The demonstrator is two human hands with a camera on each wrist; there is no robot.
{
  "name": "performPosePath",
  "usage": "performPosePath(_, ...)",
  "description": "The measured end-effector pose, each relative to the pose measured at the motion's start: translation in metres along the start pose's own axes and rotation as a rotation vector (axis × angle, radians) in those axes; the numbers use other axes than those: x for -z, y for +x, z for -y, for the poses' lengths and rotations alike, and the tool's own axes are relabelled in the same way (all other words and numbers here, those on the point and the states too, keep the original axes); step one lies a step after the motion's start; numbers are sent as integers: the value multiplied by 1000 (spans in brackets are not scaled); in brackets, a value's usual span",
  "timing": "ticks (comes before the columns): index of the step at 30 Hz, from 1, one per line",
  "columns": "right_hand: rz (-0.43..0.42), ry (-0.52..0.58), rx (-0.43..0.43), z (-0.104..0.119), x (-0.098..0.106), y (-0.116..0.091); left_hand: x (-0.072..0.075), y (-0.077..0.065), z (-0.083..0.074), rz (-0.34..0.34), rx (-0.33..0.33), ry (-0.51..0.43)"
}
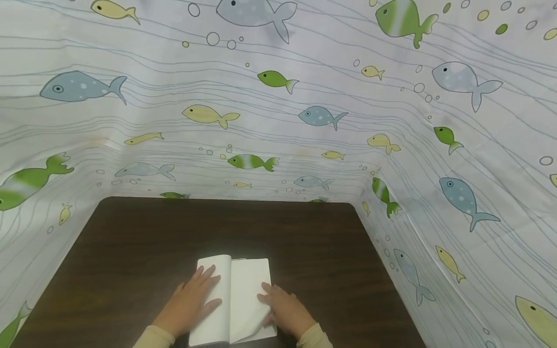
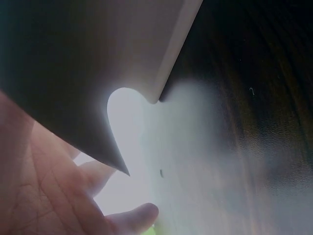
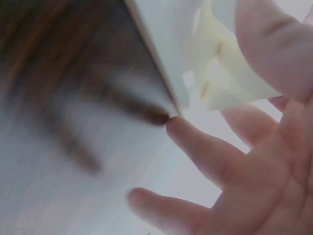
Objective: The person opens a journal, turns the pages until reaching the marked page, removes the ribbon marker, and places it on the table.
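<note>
An open notebook with blank white pages lies on the dark wooden table. Spread over its left page is my left hand, fingers fairly straight. In the left wrist view, a shaded page curves beside the left palm. My right hand is at the right edge and pinches a page, its fingers above and thumb below. The lower right corner of that page is raised. In the right wrist view, light passes through the page near the thumb, and one fingertip meets the book's corner.
The brown table extends beyond the notebook and to both sides. White cloth printed with fish and wavy lines rises along its back, left and right edges.
</note>
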State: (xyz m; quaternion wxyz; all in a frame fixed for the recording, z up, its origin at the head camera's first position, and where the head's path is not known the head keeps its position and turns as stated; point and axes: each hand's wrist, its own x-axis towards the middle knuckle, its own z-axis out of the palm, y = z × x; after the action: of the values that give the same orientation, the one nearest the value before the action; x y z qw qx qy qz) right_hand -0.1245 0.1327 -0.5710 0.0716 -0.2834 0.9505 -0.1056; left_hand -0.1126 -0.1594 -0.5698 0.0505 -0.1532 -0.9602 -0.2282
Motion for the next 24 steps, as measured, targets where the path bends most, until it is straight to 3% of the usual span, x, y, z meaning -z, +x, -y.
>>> performPosePath(5, -237, -115, 75, 2, -4, 8, -1, -1, 2, 7, -2, -11)
performPosePath(8, -305, -55, 49, 6, -6, 12, 0, -1, 2, 6, -5, -17)
performPosePath(13, -259, 250, 42, 16, -4, 16, 0, -2, 4, 4, -8, 2)
performPosePath(16, -228, 470, 111, 25, 1, 17, 1, -2, 4, -7, -17, 4)
performPosePath(19, -209, 621, 189, 34, 2, 19, 2, -3, 4, -17, -21, -15)
performPosePath(24, -150, 640, 278, 47, -5, 20, 3, -3, 6, -27, -20, -80)
